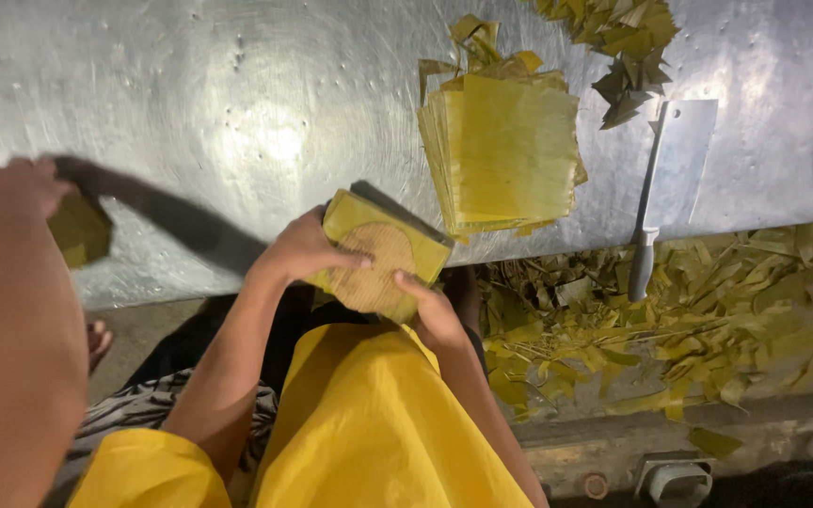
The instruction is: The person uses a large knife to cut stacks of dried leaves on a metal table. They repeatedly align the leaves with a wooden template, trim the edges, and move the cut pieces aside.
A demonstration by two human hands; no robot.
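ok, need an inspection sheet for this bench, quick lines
surface: dented metal sheet, glare at centre
job's things: leaf bundle with a round tan disc on top, held over the sheet's edge
clutter: stack of cut leaf squares; cleaver lying flat, handle over the edge; leaf scraps beyond the edge, and more at the top
hands: left hand and right hand both grip the bundle
cables: nothing seen
surroundings: another person's arm at the left, holding a leaf piece; dim floor below

No packages, labels, signs or screens show anywhere on the metal table or floor.
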